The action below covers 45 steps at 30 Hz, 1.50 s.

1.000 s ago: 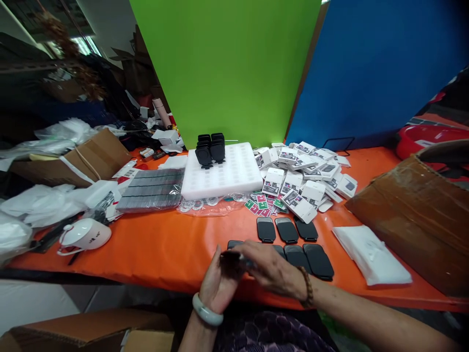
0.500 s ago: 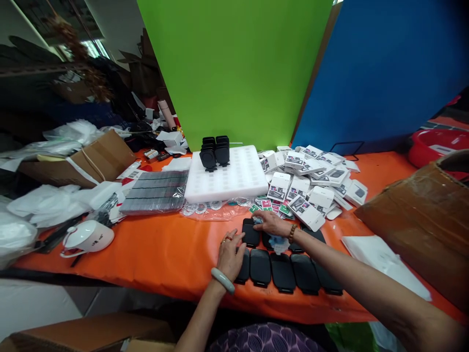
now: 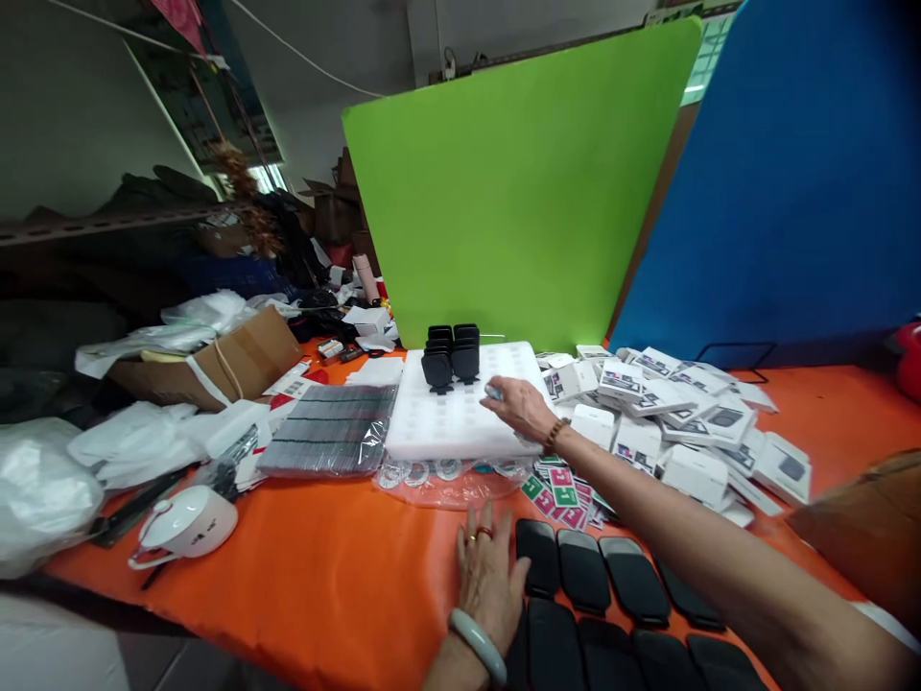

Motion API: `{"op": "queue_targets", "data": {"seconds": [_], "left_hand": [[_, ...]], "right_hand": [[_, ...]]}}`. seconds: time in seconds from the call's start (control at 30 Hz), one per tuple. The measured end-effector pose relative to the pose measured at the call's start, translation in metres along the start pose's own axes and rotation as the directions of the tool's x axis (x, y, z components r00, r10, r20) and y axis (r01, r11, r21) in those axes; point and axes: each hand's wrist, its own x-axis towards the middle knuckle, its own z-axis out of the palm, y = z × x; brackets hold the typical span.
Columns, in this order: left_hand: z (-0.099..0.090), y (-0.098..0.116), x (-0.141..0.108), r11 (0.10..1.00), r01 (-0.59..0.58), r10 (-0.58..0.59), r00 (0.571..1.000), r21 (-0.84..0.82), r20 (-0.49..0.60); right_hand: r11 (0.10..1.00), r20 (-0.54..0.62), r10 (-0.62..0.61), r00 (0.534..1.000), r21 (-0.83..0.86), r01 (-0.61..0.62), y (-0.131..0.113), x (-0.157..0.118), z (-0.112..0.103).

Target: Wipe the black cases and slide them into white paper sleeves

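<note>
My right hand [image 3: 524, 408] is over the front right of the white foam block [image 3: 432, 427], its fingers closed on a crumpled bluish-white cloth [image 3: 493, 392], mostly hidden by the hand. Beside it, black flat-panelled pieces [image 3: 451, 360] stand upright in two rows on the foam. My left hand [image 3: 489, 571] rests with fingers stretched out on the orange tabletop and holds nothing. Its thumb is close to the nearest of several flat black rounded-corner pieces [image 3: 581, 573], laid in two rows. My right forearm covers part of those rows.
Small white printed boxes [image 3: 637, 393] are heaped right of the foam, with pink and green cards [image 3: 557, 491] in front. A plastic-wrapped grey stack [image 3: 327, 432] lies left, near a white lidded cup [image 3: 191, 523]. A brown carton [image 3: 863, 518] bounds the right side.
My right hand has moved from the black pieces up to the foam block, with the cloth. The view has tilted up. My left hand stays beside the rows, its fingers now straighter.
</note>
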Motion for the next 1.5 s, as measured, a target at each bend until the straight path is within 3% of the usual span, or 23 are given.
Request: {"op": "queue_targets", "data": {"seconds": [0.1,0.23,0.33,0.5,0.63,0.7,0.77,0.87,1.0,1.07,1.13,1.17,1.2,1.27,1.3,1.33,1.4,1.43,1.5], "left_hand": [[-0.030,0.011,0.037,0.962,-0.039,0.069,0.992,0.271,-0.101],[-0.058,0.014,0.083,0.780,0.036,0.054,0.991,0.625,-0.125],[-0.063,0.007,0.101,0.684,0.071,-0.010,0.996,0.726,-0.088],[-0.058,-0.002,0.107,0.606,0.076,-0.033,0.997,0.792,-0.070],[-0.056,0.000,0.109,0.616,0.094,-0.048,0.995,0.782,-0.082],[-0.054,0.000,0.111,0.671,0.112,-0.066,0.994,0.733,-0.091],[-0.053,-0.001,0.114,0.767,0.123,-0.072,0.992,0.630,-0.107],[-0.054,-0.002,0.117,0.873,0.114,-0.060,0.990,0.474,-0.126],[-0.070,0.002,0.105,0.952,0.084,-0.045,0.990,0.293,-0.137],[-0.079,0.005,0.086,0.986,0.070,-0.049,0.990,0.154,-0.135],[-0.081,0.008,0.058,0.995,0.068,-0.074,0.993,-0.072,-0.091],[-0.077,0.009,0.043,0.888,0.118,-0.127,0.992,-0.445,0.009],[-0.071,0.010,0.028,0.693,0.187,-0.133,0.982,-0.696,0.132],[-0.051,0.010,0.001,0.376,0.389,-0.102,0.920,-0.841,0.380],[-0.040,0.010,-0.010,0.284,0.471,-0.114,0.881,-0.835,0.458],[-0.030,0.009,-0.018,0.220,0.563,-0.113,0.826,-0.797,0.552],[-0.014,0.007,-0.027,0.167,0.591,-0.099,0.806,-0.789,0.584],[-0.010,0.007,-0.030,0.171,0.575,-0.093,0.818,-0.800,0.568],[-0.011,0.008,-0.033,0.265,0.468,-0.111,0.883,-0.843,0.456]], "right_hand": [[0.997,-0.029,-0.001,1.000,0.074,0.003,-0.018,0.048,0.003],[0.995,-0.040,0.007,0.999,0.099,-0.003,-0.039,0.089,0.023],[0.993,-0.071,0.052,0.996,0.112,-0.044,-0.047,0.104,0.039],[0.986,-0.142,0.100,0.985,0.148,-0.079,-0.044,0.108,0.054],[0.984,-0.179,0.012,0.984,0.178,0.021,-0.042,0.102,0.056],[0.978,-0.214,0.006,0.977,0.206,0.039,-0.048,0.102,0.049],[0.970,-0.263,0.015,0.965,0.236,0.049,-0.056,0.104,0.030],[0.950,-0.323,0.002,0.946,0.297,0.099,-0.069,0.102,-0.017],[0.826,-0.180,-0.105,0.978,0.532,0.187,-0.063,0.056,-0.067],[0.738,-0.028,-0.109,0.994,0.667,0.100,-0.049,0.013,-0.068],[0.630,0.149,-0.081,0.986,0.774,-0.065,-0.031,-0.033,-0.052],[0.580,0.210,-0.061,0.976,0.803,-0.137,-0.023,-0.055,-0.040],[0.531,0.264,-0.036,0.964,0.822,-0.205,-0.016,-0.074,-0.028],[0.454,0.307,-0.020,0.951,0.851,-0.265,-0.008,-0.104,-0.003],[0.439,0.326,-0.009,0.945,0.851,-0.289,-0.007,-0.114,0.007],[0.459,0.323,0.027,0.946,0.837,-0.298,-0.007,-0.123,0.015],[0.581,0.201,0.137,0.970,0.777,-0.243,-0.013,-0.139,0.026],[0.662,0.090,0.174,0.981,0.727,-0.184,-0.017,-0.146,0.029],[0.797,-0.137,0.137,0.981,0.603,-0.027,-0.029,-0.165,0.035]]}}
